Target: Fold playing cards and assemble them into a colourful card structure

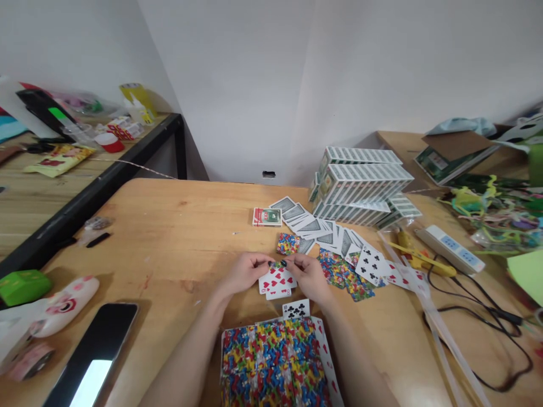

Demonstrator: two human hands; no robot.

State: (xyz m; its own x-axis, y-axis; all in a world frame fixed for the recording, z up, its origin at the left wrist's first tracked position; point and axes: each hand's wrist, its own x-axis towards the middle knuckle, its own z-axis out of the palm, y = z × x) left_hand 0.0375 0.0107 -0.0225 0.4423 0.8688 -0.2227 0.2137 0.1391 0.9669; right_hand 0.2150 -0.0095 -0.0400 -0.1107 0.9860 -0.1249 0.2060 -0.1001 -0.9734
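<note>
Left hand [248, 270] and right hand [309, 276] pinch the top edge of the heart cards [276, 282]. Faces white, pips red, corners rounded; a second card protrudes below the first. Multicoloured patch [279, 264] at the fingertips. Position: mid-desk [190, 254], just beyond the ten of clubs [296, 308]; desk contact unclear.

One left hand [248, 275] and one right hand [310, 278] are shown, with two face-up cards [276, 282] between them. One boxed deck [266, 217], one phone [95, 351] and one power strip [452, 247] are seen; fanned grey-backed cards [313, 227] cannot be counted exactly.
</note>
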